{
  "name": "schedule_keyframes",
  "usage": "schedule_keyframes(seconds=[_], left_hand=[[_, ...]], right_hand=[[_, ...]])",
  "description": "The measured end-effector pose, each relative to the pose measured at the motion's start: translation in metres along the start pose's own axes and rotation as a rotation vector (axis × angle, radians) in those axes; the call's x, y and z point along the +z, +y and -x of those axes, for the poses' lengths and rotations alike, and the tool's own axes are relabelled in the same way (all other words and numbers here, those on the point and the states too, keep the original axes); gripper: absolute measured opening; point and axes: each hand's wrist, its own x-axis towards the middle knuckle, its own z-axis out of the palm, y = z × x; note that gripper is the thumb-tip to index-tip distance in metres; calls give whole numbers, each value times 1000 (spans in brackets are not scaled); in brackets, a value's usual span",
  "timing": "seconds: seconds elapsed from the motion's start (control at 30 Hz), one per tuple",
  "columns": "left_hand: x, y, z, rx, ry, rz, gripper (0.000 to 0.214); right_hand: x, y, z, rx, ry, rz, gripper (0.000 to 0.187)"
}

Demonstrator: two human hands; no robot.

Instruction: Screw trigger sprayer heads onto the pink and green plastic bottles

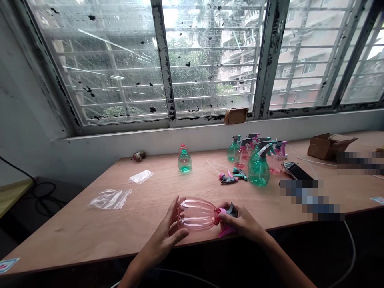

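Observation:
A clear pink spray bottle lies on its side just above the near edge of the wooden table. My left hand cups its round base with fingers curled round it. My right hand is closed on the pink and grey trigger head at the bottle's neck. A green bottle without a head stands further back in the middle. A group of green and pink spray bottles stands at the right rear, with two loose trigger heads lying before it.
Two clear plastic bags lie on the left of the table. A phone and an open cardboard box sit at the right. A small brown box rests on the window sill. Cables hang at the far left.

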Motion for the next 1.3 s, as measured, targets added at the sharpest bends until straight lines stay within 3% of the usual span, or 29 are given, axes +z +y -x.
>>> schedule_keyframes(seconds=[0.17, 0.33, 0.6, 0.73, 0.8, 0.93, 1.07, 1.13, 1.2, 1.3], left_hand=[[1, 1, 0, 57, 30, -28, 72], [2, 9, 0, 53, 18, -17, 86], [1, 4, -1, 105, 83, -123, 67], [0, 3, 1, 39, -6, 34, 87], [0, 5, 0, 17, -8, 59, 86], [2, 5, 0, -4, 35, 17, 83], [4, 6, 4, 31, 52, -93, 87], [7, 10, 6, 69, 21, -106, 90], [11, 16, 7, 124, 16, -35, 97], [22, 24, 4, 170, 161, 104, 82]], right_hand=[[0, 3, 0, 4, 34, 15, 33], [0, 2, 0, -4, 35, 38, 34], [-2, 2, 1, 19, -2, -15, 38], [-1, 2, 2, 12, 0, 0, 37], [-1, 3, 3, 13, -9, -9, 36], [-2, 5, 3, 12, -3, -63, 40], [-1, 5, 5, -7, 98, 29, 47], [4, 1, 11, -63, 177, 113, 47], [13, -6, 20, -220, 227, 254, 38], [30, -17, 32, -442, 163, 411, 22]])
